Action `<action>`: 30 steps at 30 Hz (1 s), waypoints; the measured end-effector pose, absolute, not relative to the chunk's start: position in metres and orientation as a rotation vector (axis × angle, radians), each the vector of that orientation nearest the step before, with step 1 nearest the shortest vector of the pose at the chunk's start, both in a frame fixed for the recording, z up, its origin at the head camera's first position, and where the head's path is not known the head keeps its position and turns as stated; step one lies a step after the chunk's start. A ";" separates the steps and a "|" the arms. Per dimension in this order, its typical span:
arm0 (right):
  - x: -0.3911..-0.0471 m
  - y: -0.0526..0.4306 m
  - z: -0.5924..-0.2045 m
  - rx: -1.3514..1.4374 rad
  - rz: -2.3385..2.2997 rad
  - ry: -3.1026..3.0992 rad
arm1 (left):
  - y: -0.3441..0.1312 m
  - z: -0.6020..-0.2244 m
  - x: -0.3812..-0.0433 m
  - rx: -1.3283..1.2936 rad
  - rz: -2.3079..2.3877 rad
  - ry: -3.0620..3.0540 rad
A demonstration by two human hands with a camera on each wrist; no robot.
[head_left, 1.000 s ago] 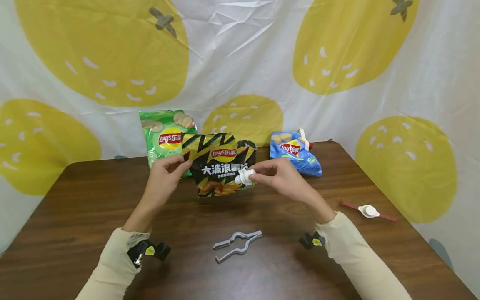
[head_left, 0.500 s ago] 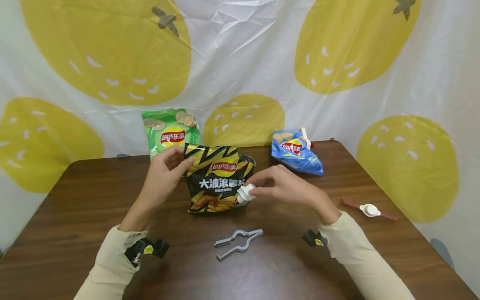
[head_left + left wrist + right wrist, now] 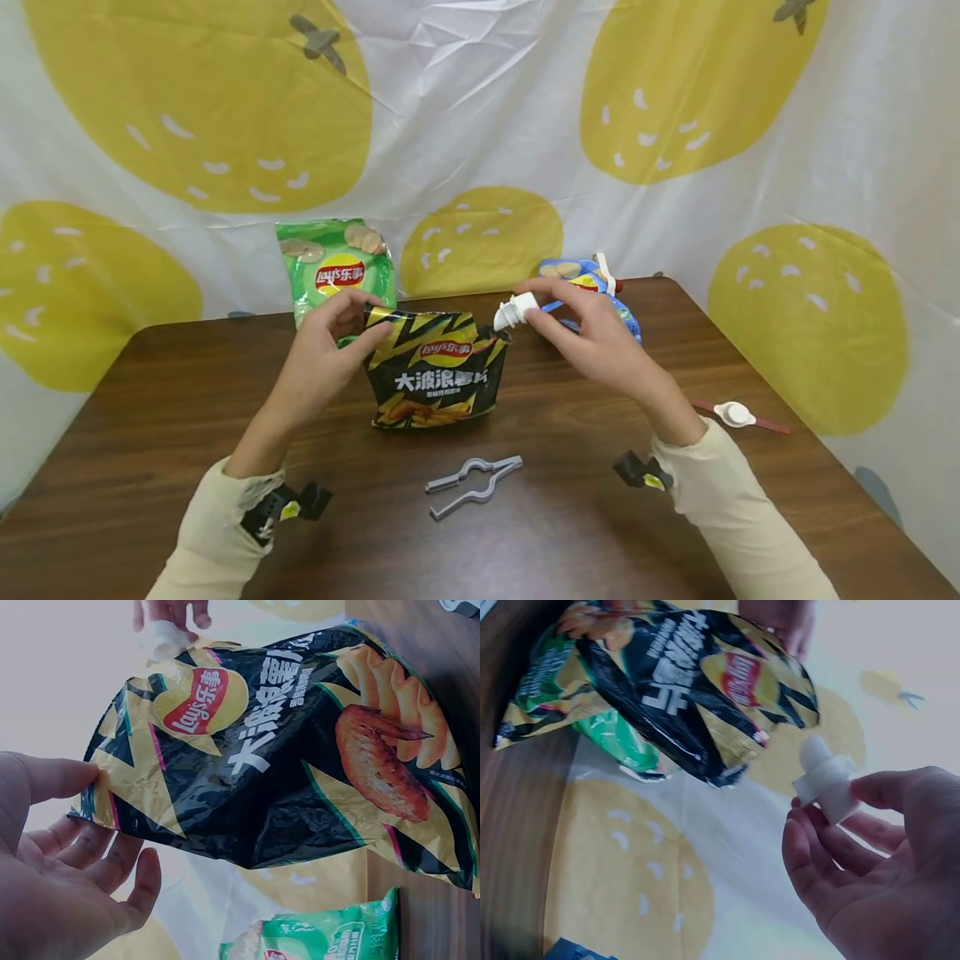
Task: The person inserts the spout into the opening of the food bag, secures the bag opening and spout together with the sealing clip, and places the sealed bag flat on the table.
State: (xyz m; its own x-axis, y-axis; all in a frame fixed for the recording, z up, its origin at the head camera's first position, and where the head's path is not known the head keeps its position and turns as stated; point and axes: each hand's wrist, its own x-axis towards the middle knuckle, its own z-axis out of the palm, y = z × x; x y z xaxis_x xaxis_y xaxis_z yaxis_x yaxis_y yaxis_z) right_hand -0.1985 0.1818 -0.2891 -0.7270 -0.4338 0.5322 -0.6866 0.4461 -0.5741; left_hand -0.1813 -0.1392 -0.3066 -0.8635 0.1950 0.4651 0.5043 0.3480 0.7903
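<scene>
My left hand [image 3: 330,350] pinches the upper left corner of a black and gold chip bag [image 3: 438,371], thumb in front and fingers behind, as the left wrist view shows. The bag stands or hangs upright over the table; whether its base touches the wood I cannot tell. Between thumb and fingertips my right hand [image 3: 588,337] holds a small white plastic spout [image 3: 826,780] with a flanged collar. In the head view the spout is just beyond the bag's upper right corner; in the right wrist view a gap shows between them.
Behind the left hand a green chip bag [image 3: 333,262] leans at the back. A blue chip bag [image 3: 626,317] with a white and red clip stands behind my right hand. A grey clamp [image 3: 476,485] lies in front, and a red strip with a white cap [image 3: 735,414] lies at right.
The black bag has come down with my left hand still on its corner. My right hand has lifted the white spout from the bag's lower right front to its upper right corner.
</scene>
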 end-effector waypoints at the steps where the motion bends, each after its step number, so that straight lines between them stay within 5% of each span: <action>1: -0.199 0.179 -0.291 0.979 1.130 -2.388 | -0.139 -0.306 -0.180 -0.626 -1.514 -2.320; 30: -0.199 0.159 -0.311 1.113 0.819 -2.356 | -0.134 -0.304 -0.175 -0.559 -1.442 -2.257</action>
State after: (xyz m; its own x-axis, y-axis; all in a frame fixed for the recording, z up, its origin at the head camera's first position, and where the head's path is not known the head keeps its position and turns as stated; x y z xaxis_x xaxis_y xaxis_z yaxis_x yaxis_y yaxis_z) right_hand -0.1990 0.1592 -0.3108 -0.5985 -0.5545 0.5782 -0.7935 0.5093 -0.3330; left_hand -0.1749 -0.1336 -0.3039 -0.8388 0.1155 0.5321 0.5314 0.3871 0.7535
